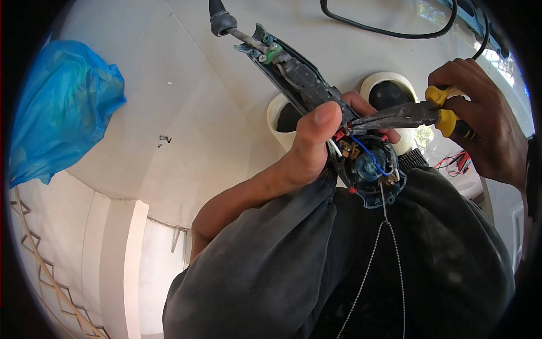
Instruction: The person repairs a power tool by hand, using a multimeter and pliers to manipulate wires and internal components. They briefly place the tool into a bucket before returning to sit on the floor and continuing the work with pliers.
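Observation:
An opened power tool (307, 85) lies tilted across my lap, half of its dark housing off, showing wiring, a blue wire (370, 153) and round inner parts at its near end. My left hand (316, 135) grips the middle of the housing, thumb on top. In my right hand (483, 116) are long-nose pliers (406, 116) with yellow and black handles. Their jaw tips reach in among the wires beside my left thumb; whether they pinch a wire I cannot tell. A thick cord with a rubber sleeve (223, 24) leaves the tool's far end.
A blue plastic bag (68, 107) rests at the left. Several small screws (165, 138) lie on the pale tiled floor (186, 90). A black cable (389, 36) loops at the far right. Red and black leads (456, 162) lie right of my knee. A ball chain (366, 277) hangs in front.

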A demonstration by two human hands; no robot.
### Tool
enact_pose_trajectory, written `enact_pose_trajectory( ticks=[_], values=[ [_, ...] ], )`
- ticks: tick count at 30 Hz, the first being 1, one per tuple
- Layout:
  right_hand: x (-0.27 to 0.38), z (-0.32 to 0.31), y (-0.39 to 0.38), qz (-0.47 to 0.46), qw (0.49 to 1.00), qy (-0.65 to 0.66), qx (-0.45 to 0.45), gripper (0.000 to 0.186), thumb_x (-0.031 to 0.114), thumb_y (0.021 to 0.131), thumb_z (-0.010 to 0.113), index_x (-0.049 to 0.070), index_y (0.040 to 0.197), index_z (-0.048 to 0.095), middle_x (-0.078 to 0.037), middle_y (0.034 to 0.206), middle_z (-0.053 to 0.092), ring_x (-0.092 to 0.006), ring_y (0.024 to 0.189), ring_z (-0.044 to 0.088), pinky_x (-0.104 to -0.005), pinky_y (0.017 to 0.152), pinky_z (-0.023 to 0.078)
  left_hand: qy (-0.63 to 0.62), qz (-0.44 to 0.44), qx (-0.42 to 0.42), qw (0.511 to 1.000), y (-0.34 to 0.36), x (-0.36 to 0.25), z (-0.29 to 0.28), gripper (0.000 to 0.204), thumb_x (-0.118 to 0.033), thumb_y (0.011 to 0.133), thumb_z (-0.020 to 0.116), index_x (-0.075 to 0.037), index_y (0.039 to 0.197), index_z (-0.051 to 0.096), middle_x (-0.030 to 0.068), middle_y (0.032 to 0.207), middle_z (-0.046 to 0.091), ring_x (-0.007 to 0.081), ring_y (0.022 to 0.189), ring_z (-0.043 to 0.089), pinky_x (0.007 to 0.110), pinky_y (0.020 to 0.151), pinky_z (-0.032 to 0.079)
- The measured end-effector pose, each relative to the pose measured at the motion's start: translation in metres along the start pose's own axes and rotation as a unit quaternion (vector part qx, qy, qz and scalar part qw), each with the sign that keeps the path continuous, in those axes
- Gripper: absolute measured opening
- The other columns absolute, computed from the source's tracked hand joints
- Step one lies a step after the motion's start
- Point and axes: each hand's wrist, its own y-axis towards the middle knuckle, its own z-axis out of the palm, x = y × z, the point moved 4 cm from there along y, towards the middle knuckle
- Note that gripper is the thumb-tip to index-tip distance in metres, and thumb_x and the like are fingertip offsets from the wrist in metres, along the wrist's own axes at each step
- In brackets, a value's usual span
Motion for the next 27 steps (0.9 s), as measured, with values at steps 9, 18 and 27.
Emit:
enact_pose_trajectory(
  ticks=[9, 18, 27],
  values=[
    [-0.002, 0.007, 0.004, -0.021, 0.999, 0.025, 0.000, 0.025, 0.010, 0.064, 0.074, -0.006, 0.074, 0.057, -0.021, 0.100, 0.053, -0.0327, 0.091, 0.056, -0.0434, 0.075, 0.046, -0.023, -0.006, -0.008, 1.000, -0.001, 0.001, -0.001, 0.092, -0.088, 0.071, 0.032, -0.002, 0.097, 0.050, 0.0236, 0.096, 0.064, 0.0245, 0.083, 0.067, 0.034, 0.079, 0.056],
    [-0.003, 0.012, 0.009, -0.022, 0.999, 0.037, 0.006, 0.026, 0.010, 0.064, 0.074, -0.006, 0.076, 0.057, -0.021, 0.099, 0.054, -0.0323, 0.088, 0.056, -0.0427, 0.072, 0.046, -0.024, -0.014, -0.018, 0.999, -0.002, 0.001, -0.004, 0.094, -0.089, 0.069, 0.032, -0.001, 0.092, 0.052, 0.0230, 0.094, 0.064, 0.0235, 0.083, 0.065, 0.033, 0.078, 0.054],
    [-0.003, 0.018, 0.009, -0.033, 0.998, 0.052, -0.027, 0.027, 0.010, 0.063, 0.074, -0.006, 0.077, 0.058, -0.020, 0.099, 0.055, -0.0330, 0.091, 0.056, -0.0433, 0.073, 0.046, -0.058, -0.007, 0.003, 0.998, 0.001, 0.003, -0.003, 0.096, -0.090, 0.068, 0.031, 0.000, 0.092, 0.054, 0.0231, 0.093, 0.065, 0.0243, 0.084, 0.066, 0.033, 0.080, 0.054]
  ],
)
